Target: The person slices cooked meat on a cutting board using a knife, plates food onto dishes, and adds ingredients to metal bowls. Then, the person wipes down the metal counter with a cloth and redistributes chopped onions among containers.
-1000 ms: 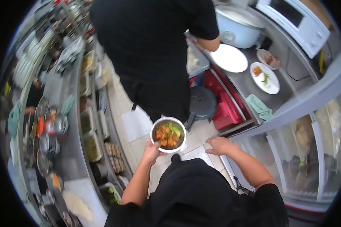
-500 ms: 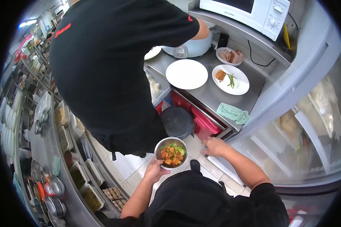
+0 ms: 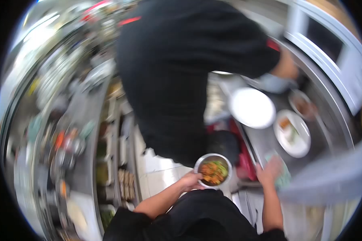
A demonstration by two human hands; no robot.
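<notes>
My left hand (image 3: 191, 181) grips the rim of a round metal bowl (image 3: 196, 164) from its left side. Inside the bowl lies food (image 3: 214, 172), orange-brown chunks with green pieces. At the front edge of the steel counter, my right hand (image 3: 270, 169) overlaps a pale green cloth (image 3: 284, 176). Motion smears its fingers, so I cannot tell whether it touches the cloth or holds anything. Beyond it on the counter are a bare white plate (image 3: 252, 107) and an oval white plate (image 3: 292, 138) with small portions of food.
A co-worker in black (image 3: 169, 68) stands directly ahead, one arm (image 3: 286, 66) reaching over the counter. A white microwave (image 3: 330, 44) sits on a shelf at upper right. Food containers (image 3: 104, 176) line the left counter. A dark round lid (image 3: 224, 144) is below the counter.
My view has swung to the right and is blurred. My right hand has moved from beside the fridge door up to the cloth at the counter edge. The bowl remains in my left hand.
</notes>
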